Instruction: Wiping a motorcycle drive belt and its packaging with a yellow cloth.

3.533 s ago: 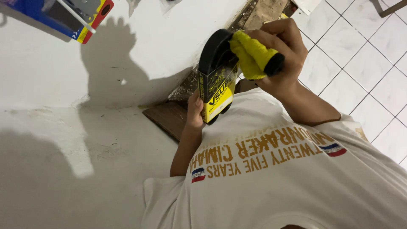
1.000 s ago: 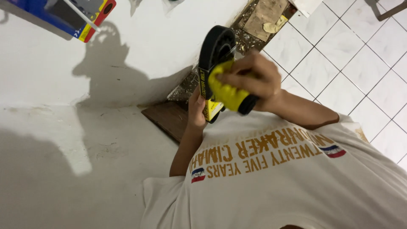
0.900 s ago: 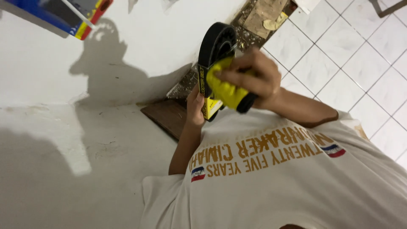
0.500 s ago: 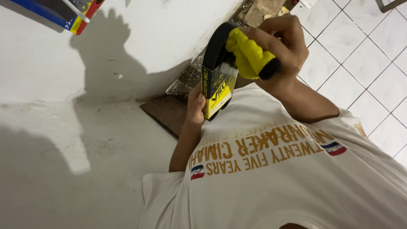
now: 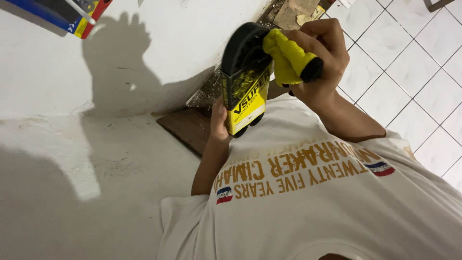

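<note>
My left hand [image 5: 219, 123] grips the lower end of a black rubber belt in a yellow and black cardboard sleeve [image 5: 245, 94], held upright in front of my chest. My right hand [image 5: 323, 53] is closed around a yellow cloth [image 5: 288, 60] and presses it against the belt's upper right side. Most of my left hand's fingers are hidden behind the sleeve. My white shirt with gold lettering fills the lower right of the view.
A white wall [image 5: 72, 144] covers the left side. A brown board [image 5: 187, 127] lies at its base beside debris. White floor tiles [image 5: 409, 62] spread to the right. A blue, red and yellow box [image 5: 72, 14] sits at top left.
My right hand with the cloth has moved up along the belt, from its middle to its upper part. The belt has tilted slightly.
</note>
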